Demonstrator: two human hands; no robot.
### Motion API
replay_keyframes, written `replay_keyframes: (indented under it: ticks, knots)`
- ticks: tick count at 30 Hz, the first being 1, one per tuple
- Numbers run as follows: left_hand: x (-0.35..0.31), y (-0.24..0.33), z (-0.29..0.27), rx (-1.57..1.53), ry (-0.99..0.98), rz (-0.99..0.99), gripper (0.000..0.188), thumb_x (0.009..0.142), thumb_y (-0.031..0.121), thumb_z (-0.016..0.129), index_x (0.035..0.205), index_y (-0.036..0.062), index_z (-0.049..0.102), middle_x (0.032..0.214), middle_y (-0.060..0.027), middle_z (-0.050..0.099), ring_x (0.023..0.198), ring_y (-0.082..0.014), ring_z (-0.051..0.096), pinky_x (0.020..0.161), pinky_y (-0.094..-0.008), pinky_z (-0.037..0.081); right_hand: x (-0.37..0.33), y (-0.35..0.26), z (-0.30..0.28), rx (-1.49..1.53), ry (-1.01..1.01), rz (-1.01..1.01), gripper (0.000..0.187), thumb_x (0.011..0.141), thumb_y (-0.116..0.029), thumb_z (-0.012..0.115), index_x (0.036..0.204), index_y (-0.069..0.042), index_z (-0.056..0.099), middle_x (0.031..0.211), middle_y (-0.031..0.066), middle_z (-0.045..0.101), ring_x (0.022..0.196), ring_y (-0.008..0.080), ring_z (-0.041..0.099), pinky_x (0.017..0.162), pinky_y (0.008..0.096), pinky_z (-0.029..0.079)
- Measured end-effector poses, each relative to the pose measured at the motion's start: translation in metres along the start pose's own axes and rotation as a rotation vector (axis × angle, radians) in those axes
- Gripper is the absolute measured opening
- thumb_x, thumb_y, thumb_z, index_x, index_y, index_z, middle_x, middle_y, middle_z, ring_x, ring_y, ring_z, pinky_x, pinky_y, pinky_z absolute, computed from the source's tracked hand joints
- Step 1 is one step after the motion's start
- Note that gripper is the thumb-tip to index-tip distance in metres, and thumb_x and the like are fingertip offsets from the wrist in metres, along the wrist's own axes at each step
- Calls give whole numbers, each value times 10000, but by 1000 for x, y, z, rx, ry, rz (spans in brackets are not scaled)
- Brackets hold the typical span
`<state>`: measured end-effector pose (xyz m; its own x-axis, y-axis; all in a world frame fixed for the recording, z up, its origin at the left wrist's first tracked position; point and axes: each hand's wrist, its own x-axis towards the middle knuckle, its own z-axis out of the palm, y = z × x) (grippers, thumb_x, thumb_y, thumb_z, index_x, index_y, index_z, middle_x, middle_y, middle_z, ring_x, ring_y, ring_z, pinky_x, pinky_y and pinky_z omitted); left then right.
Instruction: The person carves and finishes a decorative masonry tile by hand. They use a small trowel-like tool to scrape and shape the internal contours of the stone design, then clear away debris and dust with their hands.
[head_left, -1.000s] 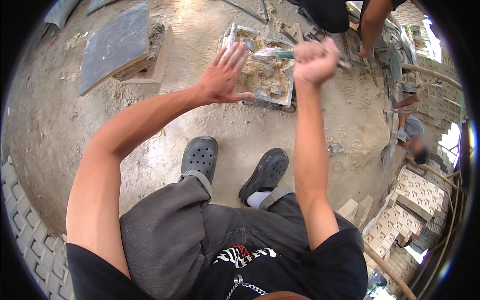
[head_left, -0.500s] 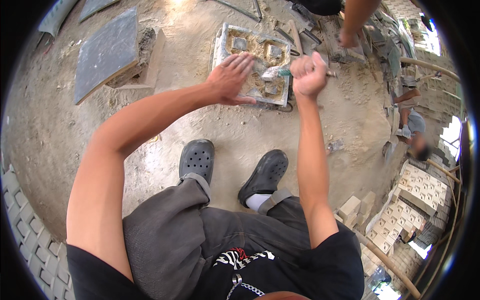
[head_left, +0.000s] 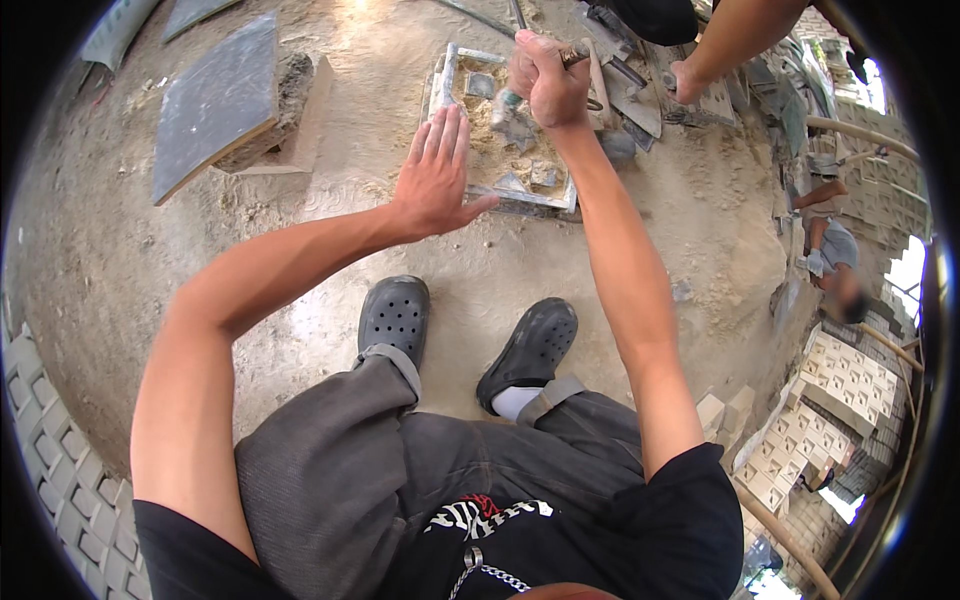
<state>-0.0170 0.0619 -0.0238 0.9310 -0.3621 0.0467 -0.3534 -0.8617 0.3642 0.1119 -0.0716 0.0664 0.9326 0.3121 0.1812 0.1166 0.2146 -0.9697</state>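
A square metal mould frame point(head_left: 530, 199) lies on the ground in front of me, with sandy, crumbly material and small grey square blocks point(head_left: 481, 85) inside it. My left hand point(head_left: 432, 178) is open, fingers stretched and together, thumb out, over the frame's near left corner; whether it presses on the rim I cannot tell. My right hand point(head_left: 550, 82) is closed in a fist round the handle of a brush-like tool point(head_left: 511, 99). Its teal collar shows below the fist and its whitish head points down into the mould. The fist hides part of the frame's far right side.
A grey slab point(head_left: 215, 110) leans on a block at the left. Beyond the mould lie a wooden-handled tool point(head_left: 597, 80) and flat metal pieces point(head_left: 636, 108). A co-worker's hand point(head_left: 686, 82) is at the upper right. Patterned bricks point(head_left: 850, 370) are stacked at the far right.
My right hand has swung up and left with the tool, from the mould's right side to over its far part. My left hand has drawn back left and nearer me. The co-worker's arm has shifted.
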Motion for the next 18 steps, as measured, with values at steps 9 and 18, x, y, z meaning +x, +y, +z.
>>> replay_keyframes:
  ticks: [9, 18]
  knots:
    - [-26, -13, -2, 173, -170, 180, 1095, 879, 763, 339, 1496, -109, 96, 1588, -261, 76, 1493, -358, 24, 1222, -431, 32, 0, -15, 4, 13, 157, -84, 474, 933, -191, 436, 475, -158, 320, 400, -15, 319, 333, 107, 252, 348, 298, 191]
    - [6, -48, -1, -30, 0, 57, 1336, 725, 856, 511, 1478, -135, 23, 1561, -325, 40, 1484, -392, 15, 1221, -457, 67, -11, -11, 11, 48, 141, -54, 468, 919, -159, 486, 480, -141, 328, 424, -37, 332, 346, 88, 285, 358, 282, 216]
